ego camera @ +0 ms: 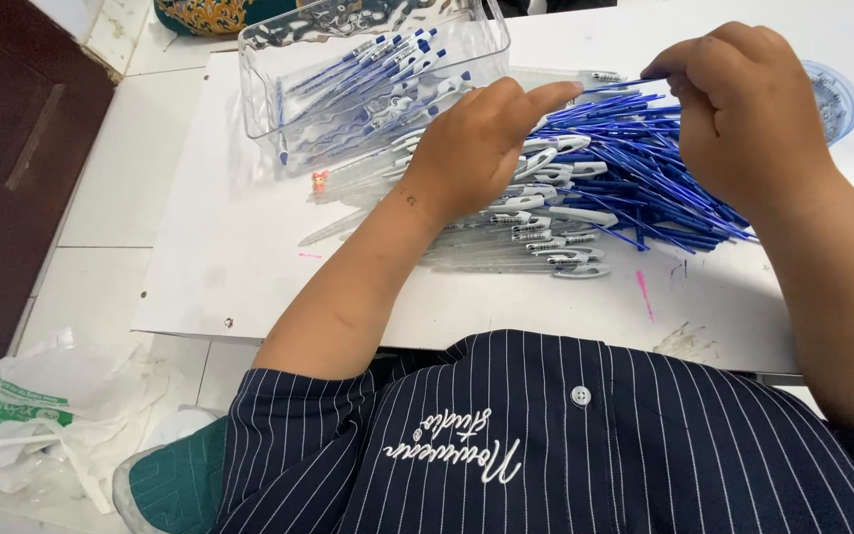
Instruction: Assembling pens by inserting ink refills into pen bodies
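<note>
— What's each hand doing?

— The right hand (743,104) pinches one thin blue refill (617,86) by its end; the left hand (476,148) lies half-curled, gripping nothing, on clear plastic pen barrels (536,222) with white clips.

— And around them?

— A heap of slim blue refills (664,188) near the surface's (239,247) far edge (smooth, white, ink-stained), beside a clear rectangular bin (368,59) of finished pens at the far left corner.

Bright, even daylight w/ soft shadows under my arms on the white bench (249,247). Glare on the clear plastic box (279,49). Centre sharp, slight wide-angle bend at edges, my shirt (546,445) a bit soft.
</note>
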